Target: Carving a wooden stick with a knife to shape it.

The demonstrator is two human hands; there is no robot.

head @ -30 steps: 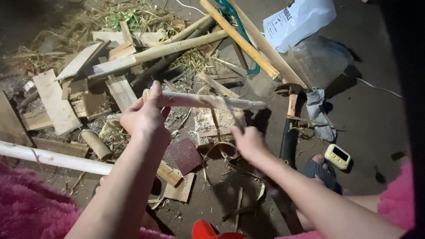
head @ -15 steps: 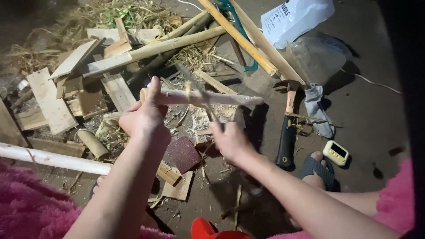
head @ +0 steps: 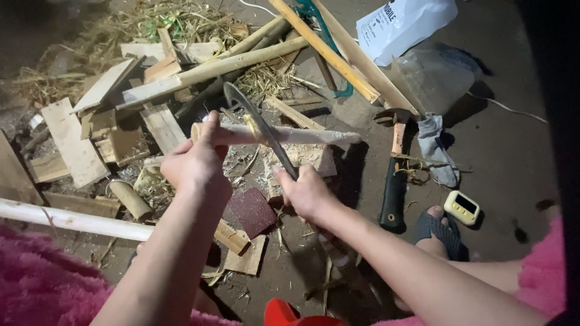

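Clamped around one end of a pale, peeled wooden stick (head: pixel 284 134), the left hand (head: pixel 196 163) holds it level above a litter of shavings, while the right hand (head: pixel 307 193) is closed on the handle of a dark curved blade (head: pixel 257 124), apparently a sickle-like knife, whose edge lies across the stick near its middle. Below them on the dirt ground (head: pixel 501 157) lie a reddish square of sandpaper (head: pixel 252 211), a black-handled hammer (head: pixel 396 175), a small yellow-cased meter (head: pixel 462 207) and scattered cut wooden boards (head: pixel 72 145).
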